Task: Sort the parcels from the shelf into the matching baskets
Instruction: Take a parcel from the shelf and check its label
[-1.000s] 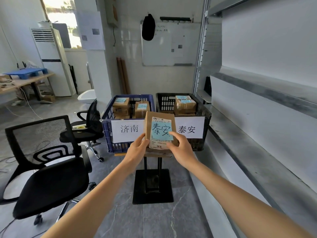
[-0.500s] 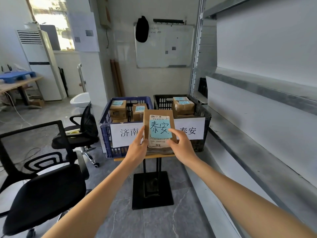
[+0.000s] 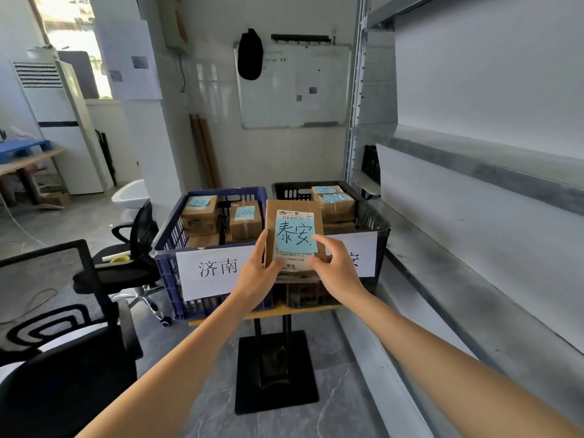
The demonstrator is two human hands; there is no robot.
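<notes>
I hold a flat brown parcel [image 3: 294, 216] upright with both hands in front of two baskets. A blue note on it reads 泰安. My left hand [image 3: 256, 276] grips its lower left edge and my right hand [image 3: 338, 270] its lower right edge. The blue basket [image 3: 167, 248], labelled 济南, stands on the left with several brown parcels inside. The black basket [image 3: 376, 222], whose label is partly hidden behind my right hand, stands on the right with stacked parcels.
Both baskets rest on a small stand table [image 3: 275, 368] with a black base. Grey metal shelves [image 3: 474, 279] run along the right. Black office chairs [image 3: 63, 343] stand at the left. A whiteboard [image 3: 297, 86] hangs on the far wall.
The baskets have drawn closer in view. The parcel has risen slightly and now stands in front of the gap between the two baskets, still in both hands.
</notes>
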